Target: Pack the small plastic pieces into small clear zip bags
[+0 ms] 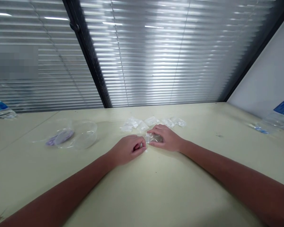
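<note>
In the middle of the table, my right hand (167,137) curves its thumb and fingers around a small clear plastic bag (153,138). My left hand (129,148) is closed in a pinch just left of the bag; whatever is between its fingertips is too small to make out. A tiny white bit shows by those fingertips. Just beyond both hands lies a row of several small clear bags (133,124) with whitish contents that I cannot identify.
On the left of the pale table (142,195) lie round clear plastic pieces (86,134) and a purple item (59,137). One water bottle (1,108) is at the far left, another (280,113) at the right by the wall. Blinds (151,63) stand behind the table.
</note>
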A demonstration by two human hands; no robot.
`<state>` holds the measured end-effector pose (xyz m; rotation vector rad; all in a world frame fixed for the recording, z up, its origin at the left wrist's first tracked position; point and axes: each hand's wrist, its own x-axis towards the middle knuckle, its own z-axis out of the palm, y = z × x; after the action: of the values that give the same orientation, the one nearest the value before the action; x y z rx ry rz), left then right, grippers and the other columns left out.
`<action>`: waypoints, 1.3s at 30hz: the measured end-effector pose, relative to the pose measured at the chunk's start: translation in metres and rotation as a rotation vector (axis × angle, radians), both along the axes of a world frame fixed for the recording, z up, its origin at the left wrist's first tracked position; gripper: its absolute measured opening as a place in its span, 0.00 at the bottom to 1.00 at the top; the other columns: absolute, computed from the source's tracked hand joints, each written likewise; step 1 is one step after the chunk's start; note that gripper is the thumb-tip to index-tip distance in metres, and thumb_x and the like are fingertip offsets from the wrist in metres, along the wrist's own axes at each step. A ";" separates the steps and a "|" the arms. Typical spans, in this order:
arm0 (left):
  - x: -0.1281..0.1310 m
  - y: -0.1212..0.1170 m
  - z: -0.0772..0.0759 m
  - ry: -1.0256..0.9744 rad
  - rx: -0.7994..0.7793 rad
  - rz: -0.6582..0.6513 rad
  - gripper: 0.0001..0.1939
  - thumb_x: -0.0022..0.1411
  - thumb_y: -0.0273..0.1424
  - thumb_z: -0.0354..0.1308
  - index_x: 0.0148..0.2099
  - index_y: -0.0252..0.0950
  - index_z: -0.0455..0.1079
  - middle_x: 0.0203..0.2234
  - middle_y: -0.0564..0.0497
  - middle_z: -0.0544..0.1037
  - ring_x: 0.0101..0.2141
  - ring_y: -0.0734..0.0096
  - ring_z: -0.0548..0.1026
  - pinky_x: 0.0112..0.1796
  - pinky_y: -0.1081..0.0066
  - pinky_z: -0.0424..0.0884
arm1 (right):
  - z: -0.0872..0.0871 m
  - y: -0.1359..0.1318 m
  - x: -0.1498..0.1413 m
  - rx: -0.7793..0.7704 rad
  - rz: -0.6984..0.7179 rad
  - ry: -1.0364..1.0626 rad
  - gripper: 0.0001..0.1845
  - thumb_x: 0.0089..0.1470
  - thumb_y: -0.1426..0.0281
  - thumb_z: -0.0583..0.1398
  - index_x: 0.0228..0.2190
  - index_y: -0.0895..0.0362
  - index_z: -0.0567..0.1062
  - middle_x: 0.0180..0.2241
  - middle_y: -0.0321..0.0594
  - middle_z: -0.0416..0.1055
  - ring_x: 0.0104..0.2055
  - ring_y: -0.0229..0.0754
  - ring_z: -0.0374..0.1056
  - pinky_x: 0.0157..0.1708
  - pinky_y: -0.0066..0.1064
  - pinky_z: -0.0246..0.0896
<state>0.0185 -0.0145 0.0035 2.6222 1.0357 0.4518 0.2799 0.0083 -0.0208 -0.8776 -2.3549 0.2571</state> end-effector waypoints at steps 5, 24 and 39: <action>0.000 0.001 0.000 -0.006 0.003 -0.005 0.08 0.71 0.37 0.56 0.38 0.40 0.70 0.24 0.57 0.68 0.29 0.70 0.69 0.32 0.71 0.59 | -0.001 0.000 0.000 0.004 -0.002 -0.002 0.24 0.60 0.56 0.67 0.54 0.50 0.75 0.45 0.43 0.75 0.49 0.50 0.70 0.52 0.46 0.65; -0.002 -0.001 0.001 -0.018 0.017 -0.020 0.08 0.71 0.36 0.55 0.39 0.40 0.71 0.25 0.56 0.69 0.30 0.70 0.69 0.33 0.70 0.62 | 0.000 0.000 -0.001 0.006 0.005 -0.003 0.22 0.61 0.57 0.67 0.54 0.50 0.75 0.44 0.43 0.76 0.48 0.50 0.71 0.51 0.45 0.65; -0.004 -0.002 -0.002 -0.093 0.156 0.033 0.31 0.72 0.38 0.57 0.72 0.46 0.55 0.66 0.46 0.67 0.68 0.52 0.61 0.67 0.52 0.58 | 0.002 -0.002 -0.002 0.074 -0.065 0.055 0.22 0.61 0.57 0.67 0.54 0.49 0.76 0.45 0.43 0.76 0.49 0.51 0.70 0.52 0.46 0.63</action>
<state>0.0150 -0.0165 0.0012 2.6926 1.0548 0.6811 0.2782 0.0061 -0.0185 -0.8980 -2.2657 0.1645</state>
